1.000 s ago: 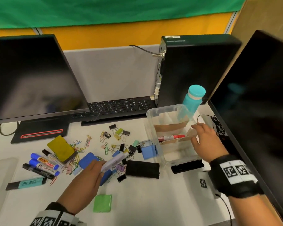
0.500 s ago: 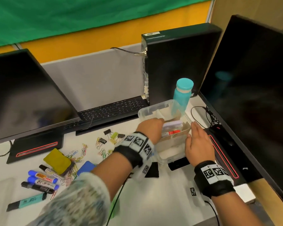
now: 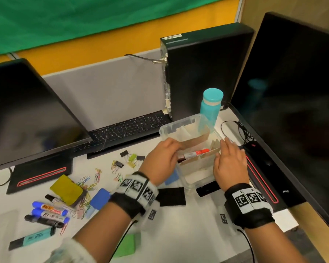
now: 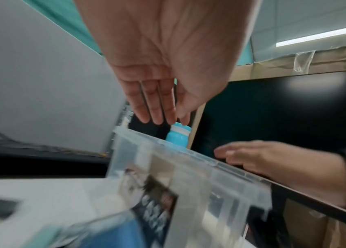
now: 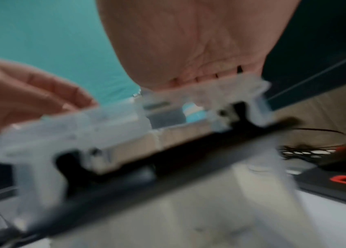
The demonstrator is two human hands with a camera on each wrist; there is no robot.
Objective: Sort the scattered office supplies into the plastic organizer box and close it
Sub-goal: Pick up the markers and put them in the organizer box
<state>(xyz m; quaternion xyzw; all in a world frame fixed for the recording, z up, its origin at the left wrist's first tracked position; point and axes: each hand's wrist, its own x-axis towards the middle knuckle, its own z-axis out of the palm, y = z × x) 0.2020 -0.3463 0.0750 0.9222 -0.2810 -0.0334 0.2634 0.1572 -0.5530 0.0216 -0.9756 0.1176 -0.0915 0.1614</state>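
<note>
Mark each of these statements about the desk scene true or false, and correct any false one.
1. A red-capped marker lies inside the clear organizer box. True.
2. The box is closed with its lid on. False: it is open, cardboard dividers showing.
3. The teal bottle stands behind the box. True.
4. The left hand holds a blue marker. False: it holds nothing; the blue markers lie on the desk.
5. The right hand rests against the box's right side. True.
6. All paper clips are already in the box. False: they are scattered on the desk.
</note>
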